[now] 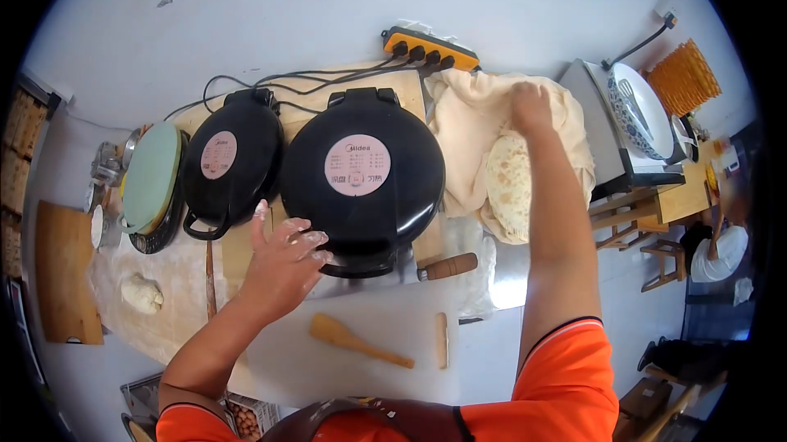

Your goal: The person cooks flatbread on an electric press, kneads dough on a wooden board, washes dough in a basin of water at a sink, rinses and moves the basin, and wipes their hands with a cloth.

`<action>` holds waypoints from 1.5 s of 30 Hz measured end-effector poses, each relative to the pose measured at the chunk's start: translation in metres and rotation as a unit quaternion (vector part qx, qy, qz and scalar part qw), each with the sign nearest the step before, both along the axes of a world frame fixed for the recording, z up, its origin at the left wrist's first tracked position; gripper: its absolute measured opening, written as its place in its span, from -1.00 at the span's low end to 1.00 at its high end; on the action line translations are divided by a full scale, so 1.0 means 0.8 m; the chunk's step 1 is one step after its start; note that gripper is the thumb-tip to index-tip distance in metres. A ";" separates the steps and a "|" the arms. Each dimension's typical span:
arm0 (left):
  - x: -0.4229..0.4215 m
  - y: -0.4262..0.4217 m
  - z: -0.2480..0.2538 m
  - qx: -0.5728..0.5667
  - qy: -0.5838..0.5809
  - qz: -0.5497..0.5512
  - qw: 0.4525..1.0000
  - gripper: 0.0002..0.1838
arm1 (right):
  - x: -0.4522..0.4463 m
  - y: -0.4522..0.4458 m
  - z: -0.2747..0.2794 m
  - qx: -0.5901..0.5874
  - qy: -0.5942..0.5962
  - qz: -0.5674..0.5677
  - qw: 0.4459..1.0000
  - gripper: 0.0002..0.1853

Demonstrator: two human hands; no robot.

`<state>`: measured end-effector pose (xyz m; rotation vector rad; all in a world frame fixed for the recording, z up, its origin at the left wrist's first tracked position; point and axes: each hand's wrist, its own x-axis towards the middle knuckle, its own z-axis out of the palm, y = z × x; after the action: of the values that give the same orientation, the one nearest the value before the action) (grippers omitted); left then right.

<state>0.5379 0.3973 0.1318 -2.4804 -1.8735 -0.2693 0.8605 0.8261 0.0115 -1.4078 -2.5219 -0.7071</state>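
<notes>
At the left end of the desk (412,98), a lump of dough (143,294) sits on a floured surface. Behind it stands a pale green round appliance (152,176), then a smaller black griddle (234,167), its lid down. The left hand (283,266), floury, its fingers spread wide and holding nothing, is just beside the front of a larger black griddle (363,184), also closed. Whether that griddle is hot cannot be told; if so, a drifting finger could be burned on its rim. Toward the front edge, a wooden spatula (361,342) lies on a white board (295,335); a sweeping forearm could knock it off. At the right end, a browned flatbread (508,184) lies on a rumpled cream cloth (463,131). The right hand (533,108) is curled against the cloth beyond the bread, fingertips hidden, so I cannot tell whether it grips. A hard tug on the cloth could slide or fold the bread, perhaps spilling it over the right edge.
</notes>
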 end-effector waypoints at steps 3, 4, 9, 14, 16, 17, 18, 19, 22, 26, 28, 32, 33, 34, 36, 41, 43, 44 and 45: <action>-0.010 0.012 0.011 -0.067 -0.099 -0.002 0.993 -0.69 | 0.026 0.003 0.099 -0.031 0.143 0.046 0.988 -0.76; -0.014 0.025 0.024 -0.083 -0.143 -0.004 0.986 -0.67 | 0.045 0.003 0.119 0.000 0.225 0.111 0.968 -0.78; 0.055 0.178 0.054 0.099 -0.175 -0.035 0.979 -0.73 | 0.044 -0.075 0.261 -0.025 0.284 0.182 0.941 -0.85; 0.188 0.347 -0.028 -0.108 -0.399 -0.016 0.911 -0.51 | 0.052 -0.111 0.280 -0.064 0.282 0.212 0.933 -0.81; 0.240 0.383 -0.047 -0.190 -0.590 -0.015 0.785 -0.54 | 0.049 -0.125 0.275 -0.097 0.283 0.214 0.930 -0.78; 0.256 0.397 -0.045 -0.245 -0.680 -0.010 0.691 -0.53 | 0.051 -0.126 0.269 -0.109 0.290 0.229 0.923 -0.75; 0.264 0.407 -0.046 -0.296 -0.756 -0.004 0.584 -0.53 | 0.054 -0.129 0.258 -0.087 0.294 0.242 0.921 -0.74; 0.266 0.416 -0.044 -0.284 -0.750 0.020 0.597 -0.53 | 0.057 -0.133 0.246 -0.064 0.298 0.253 0.918 -0.73; 0.268 0.419 -0.020 -0.263 -0.756 0.088 0.593 -0.57 | 0.078 -0.174 0.219 -0.049 0.292 0.076 0.952 -0.75; 0.247 0.408 0.055 -0.276 -0.807 0.081 0.516 -0.75 | 0.084 -0.199 0.113 -0.197 0.268 -0.186 0.924 -0.23; 0.239 0.408 0.089 -0.285 -0.809 0.044 0.512 -0.74 | 0.070 -0.182 0.090 -0.242 0.222 -0.252 0.910 -0.40; 0.218 0.415 0.126 -0.200 -0.849 0.034 0.489 -0.79 | 0.087 -0.102 0.043 -0.163 0.237 -0.228 0.930 -0.63; 0.208 0.421 0.132 -0.166 -0.863 0.045 0.475 -0.79 | 0.100 -0.076 0.042 -0.113 0.277 -0.226 0.927 -0.67; 0.198 0.428 0.134 -0.137 -0.876 0.059 0.459 -0.78 | 0.133 -0.021 0.024 0.002 0.323 -0.223 0.920 -0.70; 0.151 0.457 0.136 -0.075 -0.885 0.029 0.459 -0.47 | 0.163 -0.007 0.140 0.010 0.444 -0.226 0.867 -0.69; 0.132 0.356 0.129 -0.080 -0.699 -0.037 0.710 -0.69 | 0.203 -0.108 0.236 0.142 0.426 -0.006 0.893 -0.74; 0.123 0.310 0.103 -0.099 -0.408 -0.101 0.902 -0.72 | 0.234 -0.166 0.207 0.054 0.362 -0.056 0.929 -0.78; 0.127 0.286 0.088 -0.046 -0.199 -0.142 0.969 -0.74 | 0.247 -0.195 0.184 0.045 0.337 0.012 0.940 -0.79; 0.132 0.262 0.075 -0.104 -0.096 -0.165 0.976 -0.75 | 0.262 -0.220 0.154 0.012 0.292 0.016 0.956 -0.80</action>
<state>0.6437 0.6067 0.1915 -3.0081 -1.6107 -0.3459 1.0703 0.6499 0.1349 -1.3184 -2.0550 -0.2550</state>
